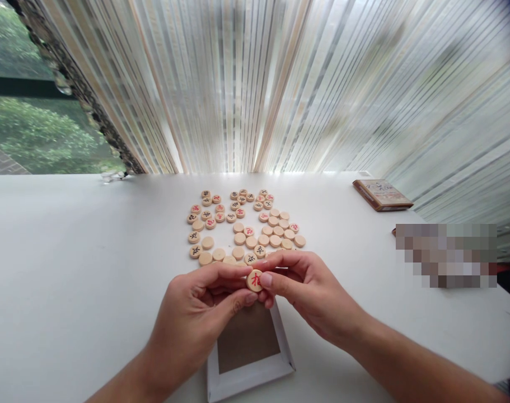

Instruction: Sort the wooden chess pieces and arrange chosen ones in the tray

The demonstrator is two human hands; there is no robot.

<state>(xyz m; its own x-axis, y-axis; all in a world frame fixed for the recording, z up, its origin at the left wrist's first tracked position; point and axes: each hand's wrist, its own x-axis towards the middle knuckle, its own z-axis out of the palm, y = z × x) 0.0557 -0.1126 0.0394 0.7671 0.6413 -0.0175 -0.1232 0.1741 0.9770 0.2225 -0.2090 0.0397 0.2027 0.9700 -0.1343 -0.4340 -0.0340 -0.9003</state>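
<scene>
**Disc held at rim, both hands**

My left hand point(196, 319) pinches the wooden disc point(255, 280) by its rim, above the white tray point(282, 366); my right hand point(309, 291) pinches the opposite edge; judged light, rigid and smooth; hold the rim, not the painted face.

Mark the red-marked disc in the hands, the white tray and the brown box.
red-marked disc point(255, 280), head view, its face centre.
white tray point(255, 374), head view, its near rim.
brown box point(383, 194), head view, its lid.
</scene>
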